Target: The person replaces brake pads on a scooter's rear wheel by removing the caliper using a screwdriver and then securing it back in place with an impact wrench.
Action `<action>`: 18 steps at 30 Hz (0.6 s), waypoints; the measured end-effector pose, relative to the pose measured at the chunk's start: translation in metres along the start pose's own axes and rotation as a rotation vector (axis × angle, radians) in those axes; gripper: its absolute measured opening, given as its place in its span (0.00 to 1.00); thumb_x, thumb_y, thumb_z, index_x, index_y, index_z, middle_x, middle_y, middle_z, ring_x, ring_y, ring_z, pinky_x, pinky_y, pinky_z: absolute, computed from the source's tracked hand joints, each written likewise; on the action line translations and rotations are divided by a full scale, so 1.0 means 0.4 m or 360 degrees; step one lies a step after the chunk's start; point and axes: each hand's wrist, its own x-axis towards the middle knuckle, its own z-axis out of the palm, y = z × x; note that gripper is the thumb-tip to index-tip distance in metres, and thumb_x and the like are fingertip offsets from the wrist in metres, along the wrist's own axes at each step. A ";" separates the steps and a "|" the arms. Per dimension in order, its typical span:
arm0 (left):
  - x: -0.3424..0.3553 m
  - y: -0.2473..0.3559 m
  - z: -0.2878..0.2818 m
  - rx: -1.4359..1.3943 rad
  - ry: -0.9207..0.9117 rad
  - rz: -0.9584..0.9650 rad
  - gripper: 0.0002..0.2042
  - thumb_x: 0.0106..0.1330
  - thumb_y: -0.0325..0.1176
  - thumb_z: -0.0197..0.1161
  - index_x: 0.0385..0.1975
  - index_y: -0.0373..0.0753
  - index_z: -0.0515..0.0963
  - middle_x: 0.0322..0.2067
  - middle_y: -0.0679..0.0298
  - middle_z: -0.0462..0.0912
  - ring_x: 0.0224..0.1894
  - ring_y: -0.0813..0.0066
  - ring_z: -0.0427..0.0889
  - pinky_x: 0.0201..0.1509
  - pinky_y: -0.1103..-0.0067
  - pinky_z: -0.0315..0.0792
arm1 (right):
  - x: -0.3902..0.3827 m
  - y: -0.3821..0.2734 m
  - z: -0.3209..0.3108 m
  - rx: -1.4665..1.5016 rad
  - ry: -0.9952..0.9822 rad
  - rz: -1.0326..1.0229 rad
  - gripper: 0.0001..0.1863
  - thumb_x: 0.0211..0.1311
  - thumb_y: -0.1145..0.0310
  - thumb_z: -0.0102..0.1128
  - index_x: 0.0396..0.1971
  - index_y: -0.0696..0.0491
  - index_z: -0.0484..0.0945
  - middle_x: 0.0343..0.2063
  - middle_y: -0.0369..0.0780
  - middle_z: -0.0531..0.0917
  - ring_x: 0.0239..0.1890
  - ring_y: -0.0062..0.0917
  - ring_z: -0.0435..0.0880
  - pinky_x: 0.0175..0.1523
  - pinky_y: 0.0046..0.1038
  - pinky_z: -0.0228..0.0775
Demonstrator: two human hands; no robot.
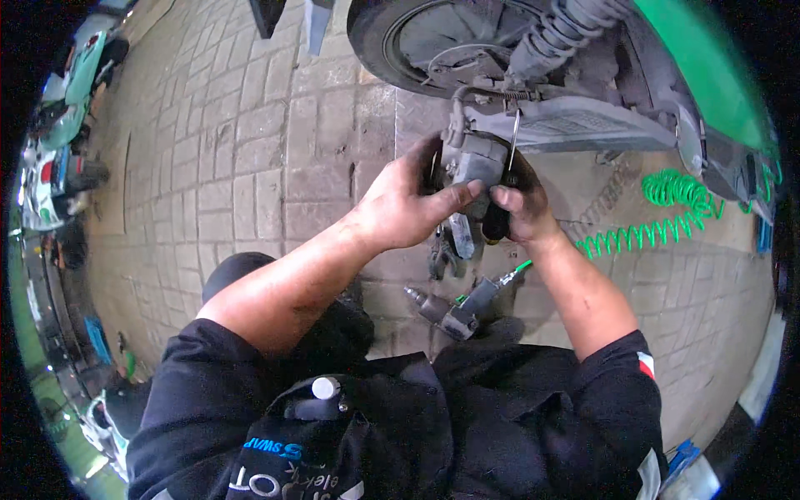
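My left hand (421,192) is closed around a dusty grey brake caliper (473,154), its thumb lying across the front. My right hand (525,200) grips the caliper's other side, fingertips darkened with grime; a black piece at its palm is hard to make out. The caliper hangs on a hose below the wheel (396,37) and spring shock (554,46) of a vehicle with a green panel (700,67). Thin metal pins stick out beside it. Partly hidden beneath my hands is a dark metal tool (437,260) on the paving.
A pneumatic gun (454,308) lies on the paving (233,167) before my knees, joined to a coiled green hose (675,190) running off right. Scooters (58,183) stand along the far left. A grey step panel (583,125) extends right from the wheel.
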 end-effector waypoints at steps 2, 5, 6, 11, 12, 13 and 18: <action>0.001 -0.015 0.005 0.0049 0.0056 0.0076 0.36 0.58 0.39 0.67 0.59 0.22 0.58 0.46 0.49 0.77 0.48 0.71 0.76 0.52 0.76 0.71 | -0.006 0.003 0.003 -0.0074 0.0020 -0.0031 0.38 0.44 0.57 0.66 0.56 0.58 0.67 0.48 0.39 0.77 0.50 0.26 0.74 0.57 0.29 0.64; -0.001 -0.019 0.010 0.0122 0.0122 0.0177 0.36 0.56 0.37 0.66 0.60 0.23 0.58 0.46 0.47 0.78 0.50 0.69 0.77 0.54 0.74 0.71 | -0.008 -0.006 0.008 -0.0213 0.0027 -0.0068 0.35 0.47 0.56 0.66 0.55 0.58 0.67 0.46 0.39 0.77 0.46 0.24 0.75 0.53 0.28 0.67; -0.002 -0.014 0.009 0.0132 0.0135 0.0183 0.36 0.56 0.36 0.66 0.60 0.23 0.58 0.45 0.47 0.78 0.49 0.69 0.77 0.54 0.74 0.71 | -0.009 -0.003 0.004 -0.0228 0.0021 -0.0057 0.35 0.47 0.56 0.66 0.55 0.58 0.67 0.46 0.39 0.77 0.46 0.24 0.75 0.53 0.28 0.67; 0.006 -0.014 0.004 0.0119 0.0143 0.0182 0.35 0.56 0.36 0.65 0.59 0.22 0.59 0.43 0.46 0.79 0.48 0.69 0.78 0.53 0.74 0.71 | -0.026 -0.066 -0.021 -0.1186 0.0679 -0.0717 0.19 0.57 0.58 0.63 0.42 0.56 0.72 0.32 0.35 0.75 0.33 0.22 0.75 0.36 0.26 0.72; 0.005 -0.010 0.006 0.0073 0.0110 0.0146 0.34 0.56 0.36 0.65 0.59 0.23 0.59 0.44 0.46 0.79 0.48 0.69 0.78 0.52 0.75 0.71 | -0.025 -0.112 -0.016 -0.0793 0.0355 -0.0835 0.16 0.58 0.59 0.61 0.38 0.54 0.73 0.29 0.35 0.74 0.31 0.22 0.75 0.35 0.27 0.72; 0.004 -0.014 0.008 0.0033 0.0082 0.0093 0.34 0.56 0.36 0.65 0.59 0.24 0.60 0.44 0.46 0.79 0.48 0.68 0.78 0.52 0.75 0.71 | -0.018 -0.182 0.018 -0.0380 0.0027 -0.0918 0.13 0.59 0.59 0.59 0.35 0.53 0.73 0.26 0.34 0.73 0.29 0.23 0.75 0.33 0.28 0.71; 0.013 -0.028 0.008 0.0021 0.0202 0.0319 0.35 0.53 0.40 0.63 0.56 0.22 0.62 0.38 0.42 0.80 0.42 0.55 0.82 0.47 0.69 0.74 | -0.050 -0.419 0.157 -0.0295 -0.0321 -0.1477 0.15 0.58 0.55 0.60 0.30 0.52 0.73 0.24 0.36 0.74 0.26 0.27 0.76 0.31 0.29 0.71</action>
